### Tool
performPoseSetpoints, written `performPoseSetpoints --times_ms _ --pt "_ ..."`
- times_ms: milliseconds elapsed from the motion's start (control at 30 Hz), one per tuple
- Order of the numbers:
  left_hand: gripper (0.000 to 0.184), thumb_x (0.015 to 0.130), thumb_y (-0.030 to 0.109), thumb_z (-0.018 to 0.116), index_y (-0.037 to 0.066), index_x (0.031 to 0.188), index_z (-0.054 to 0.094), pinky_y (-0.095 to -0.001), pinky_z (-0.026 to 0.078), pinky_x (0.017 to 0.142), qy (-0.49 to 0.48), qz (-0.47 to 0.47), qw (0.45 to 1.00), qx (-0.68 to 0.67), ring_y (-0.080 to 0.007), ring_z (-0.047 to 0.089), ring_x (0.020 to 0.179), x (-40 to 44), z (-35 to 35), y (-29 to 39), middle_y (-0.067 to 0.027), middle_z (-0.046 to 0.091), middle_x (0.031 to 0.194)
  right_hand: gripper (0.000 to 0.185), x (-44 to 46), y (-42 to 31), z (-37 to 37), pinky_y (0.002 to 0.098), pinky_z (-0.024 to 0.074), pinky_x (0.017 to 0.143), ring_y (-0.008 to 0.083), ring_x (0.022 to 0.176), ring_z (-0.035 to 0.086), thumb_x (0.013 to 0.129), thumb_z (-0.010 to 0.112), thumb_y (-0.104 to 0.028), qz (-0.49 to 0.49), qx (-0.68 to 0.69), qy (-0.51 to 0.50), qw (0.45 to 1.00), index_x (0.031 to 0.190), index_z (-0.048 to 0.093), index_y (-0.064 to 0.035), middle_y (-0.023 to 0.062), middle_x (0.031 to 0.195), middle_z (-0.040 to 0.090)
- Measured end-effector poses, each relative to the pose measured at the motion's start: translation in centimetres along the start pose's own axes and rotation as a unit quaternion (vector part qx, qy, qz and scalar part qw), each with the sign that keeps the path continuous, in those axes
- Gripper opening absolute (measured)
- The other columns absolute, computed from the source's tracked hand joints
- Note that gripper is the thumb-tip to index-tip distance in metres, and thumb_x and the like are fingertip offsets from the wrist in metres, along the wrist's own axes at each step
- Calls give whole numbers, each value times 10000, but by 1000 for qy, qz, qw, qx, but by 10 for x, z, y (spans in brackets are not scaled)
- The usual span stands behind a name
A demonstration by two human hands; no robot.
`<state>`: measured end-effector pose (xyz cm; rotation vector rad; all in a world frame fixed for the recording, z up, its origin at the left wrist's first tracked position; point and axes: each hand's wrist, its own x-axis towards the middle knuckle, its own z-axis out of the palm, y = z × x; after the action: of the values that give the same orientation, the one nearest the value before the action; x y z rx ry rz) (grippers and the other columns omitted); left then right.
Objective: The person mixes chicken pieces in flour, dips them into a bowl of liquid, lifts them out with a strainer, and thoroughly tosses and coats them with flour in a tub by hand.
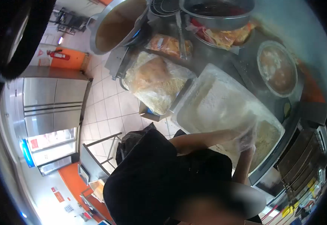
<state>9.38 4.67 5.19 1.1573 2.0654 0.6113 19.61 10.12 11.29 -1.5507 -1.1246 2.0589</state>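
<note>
My left hand [248, 129] reaches in from the left, covered by clear, thin plastic like a loose glove. Close against it is my right hand [247, 144], coming up from below, also with clear plastic around it. Both are above a large white tub [193, 80] of pale flour [223, 99], near its lower right end. Blur and crumpled plastic hide the fingers of both hands, so I cannot make out whether they grip anything. Coarser, yellowish crumbs [266, 135] lie in the tub beside the hands.
A plastic bag [159, 82] of pale crumbs sits left of the tub. Behind are a pot of brown liquid [120, 26], a packet of orange food [167, 45] and a metal basin [217, 20]. A round floury bowl [277, 69] stands right; a dark rack [298, 161] is lower right.
</note>
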Motion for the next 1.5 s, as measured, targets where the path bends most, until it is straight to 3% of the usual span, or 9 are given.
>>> performPoseSetpoints --times_ms 333,467,667,733,900,1000,1133,1233,1500 --pt "477 991 392 433 45 1315 473 -374 381 1024 48 -2 949 -312 -253 500 1201 -1 -74 -32 -132 530 1288 410 36 49 -109 419 343 1047 337 1243 436 967 477 -305 -76 -581 42 809 1244 521 -6 212 1333 477" --pt "229 929 174 486 9 1071 554 -487 450 847 75 52 987 -136 -351 563 999 -34 -261 -67 -164 593 1007 245 42 145 -160 410 461 861 288 969 628 894 491 -156 -405 -836 131 347 1009 673 -41 159 963 671" --pt "316 847 297 601 63 1059 620 -422 526 713 50 -55 929 364 -343 642 823 52 -289 -206 -122 651 883 277 42 145 -138 426 442 893 317 1070 543 848 529 -108 -166 -762 196 594 1106 622 -69 177 1097 615" --pt "346 805 293 629 52 1052 615 -410 521 696 337 25 941 19 -351 646 823 89 -266 -256 -134 656 917 217 0 45 -59 441 460 808 330 949 583 868 514 -105 -233 -670 246 660 1040 634 -50 166 997 643" --pt "317 815 239 609 40 1062 612 -424 496 756 167 -49 948 265 -345 630 868 153 -264 -272 -152 648 929 174 68 -101 19 442 487 768 341 861 616 881 488 -75 -463 -492 175 716 929 652 -39 179 925 654" --pt "302 821 206 598 32 1068 610 -433 481 791 112 -25 938 328 -342 620 894 159 -285 -280 -163 643 936 350 162 -98 -16 396 477 835 274 948 630 920 528 -336 -141 -295 42 944 1074 666 -54 160 1068 660" --pt "285 829 162 582 23 1076 607 -445 461 839 178 75 904 381 -337 607 930 115 -328 -281 -178 636 946 269 240 -78 -6 367 506 745 223 764 595 851 640 -269 -41 -692 -91 715 1022 659 -62 73 889 657" --pt "274 835 129 570 16 1082 605 -453 446 874 342 133 876 312 -334 597 956 53 -357 -241 -189 631 954 309 291 -46 -30 388 496 791 222 916 592 877 608 -261 68 -499 -32 863 1106 618 -55 81 1044 635" --pt "226 783 90 634 12 995 631 -416 484 784 601 8 767 224 -329 601 900 -3 -412 -218 -177 630 973 228 171 -147 39 425 528 732 287 870 670 913 531 -211 -220 -810 -125 529 927 670 -30 144 956 679"
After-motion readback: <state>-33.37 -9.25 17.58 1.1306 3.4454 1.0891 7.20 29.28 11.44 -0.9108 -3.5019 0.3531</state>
